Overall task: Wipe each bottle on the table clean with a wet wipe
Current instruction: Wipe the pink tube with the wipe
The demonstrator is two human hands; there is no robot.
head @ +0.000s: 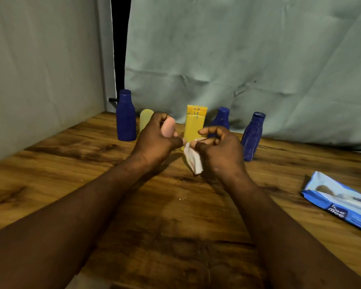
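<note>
Now, with left hand (156, 140) curled round pink bottle (168, 127) and right hand (219, 149) pinching wipe (194, 161), press wipe flat, turn bottle slowly, cover both ends.

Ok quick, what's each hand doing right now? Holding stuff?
The left hand grips the small pink bottle.
The right hand pinches the white wet wipe.
</note>
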